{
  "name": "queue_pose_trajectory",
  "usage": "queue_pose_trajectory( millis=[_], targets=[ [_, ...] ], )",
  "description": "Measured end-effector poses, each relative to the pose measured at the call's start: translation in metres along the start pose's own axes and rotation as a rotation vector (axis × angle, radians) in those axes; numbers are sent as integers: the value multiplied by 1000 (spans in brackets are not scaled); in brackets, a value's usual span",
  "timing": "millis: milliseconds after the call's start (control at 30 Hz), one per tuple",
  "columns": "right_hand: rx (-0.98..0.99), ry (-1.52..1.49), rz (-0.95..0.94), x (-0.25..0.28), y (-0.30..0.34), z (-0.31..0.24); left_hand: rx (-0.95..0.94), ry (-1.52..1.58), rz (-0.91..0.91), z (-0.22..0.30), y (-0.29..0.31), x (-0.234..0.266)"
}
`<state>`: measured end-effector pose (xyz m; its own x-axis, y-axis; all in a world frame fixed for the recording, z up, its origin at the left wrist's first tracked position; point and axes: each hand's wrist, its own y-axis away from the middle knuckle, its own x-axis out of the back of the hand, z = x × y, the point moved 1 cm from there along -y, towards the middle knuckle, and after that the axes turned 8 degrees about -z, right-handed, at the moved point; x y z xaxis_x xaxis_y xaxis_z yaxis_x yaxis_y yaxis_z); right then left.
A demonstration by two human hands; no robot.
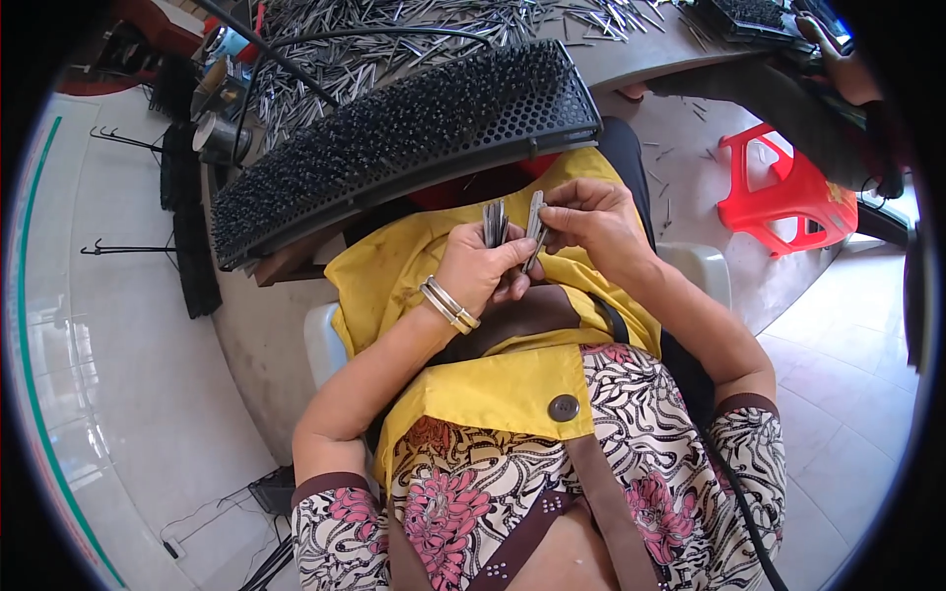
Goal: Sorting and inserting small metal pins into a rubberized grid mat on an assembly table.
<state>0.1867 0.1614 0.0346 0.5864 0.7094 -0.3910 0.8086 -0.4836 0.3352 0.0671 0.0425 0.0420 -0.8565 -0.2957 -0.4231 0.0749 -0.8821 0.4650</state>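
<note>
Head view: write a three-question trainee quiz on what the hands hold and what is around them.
1. True or false: the left hand grips a small bundle of metal pins.
2. Which hand holds the single metal piece? A) left hand B) right hand C) neither
3. Fill in: the black perforated tray lies above the hands, resting on the ____ strewn with loose metal pins.

Key: 1 true; 2 B; 3 table.
</note>
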Motion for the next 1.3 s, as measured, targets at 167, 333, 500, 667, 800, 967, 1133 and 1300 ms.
queue_pose_trajectory(
  millis=[167, 333, 500, 667, 800, 967, 1133, 1300],
  targets=[
    [11, -54, 93, 8, 3, -7, 11, 14, -16, 8, -15, -6],
    [147, -104, 181, 25, 3, -14, -16, 26, -10, 8, -27, -4],
    [415, -11, 271, 50, -17, -46, -27, 34, 17, 6, -31, -7],
    [686, 240, 389, 59, -39, -61, 67, 79, -5, 0, -27, -14],
    [708, 324, 410, 55, -48, -64, 64, 93, 7, 2, -25, -16],
    [697, 478, 433, 57, -54, -63, 82, 105, -6, 2, -26, -17],
    [750, 694, 424, 48, -49, -69, 89, 123, -8, -2, -24, -16],
    [856, 1047, 297, 46, -52, -71, 78, 126, -6, -4, -24, -13]
  ],
)
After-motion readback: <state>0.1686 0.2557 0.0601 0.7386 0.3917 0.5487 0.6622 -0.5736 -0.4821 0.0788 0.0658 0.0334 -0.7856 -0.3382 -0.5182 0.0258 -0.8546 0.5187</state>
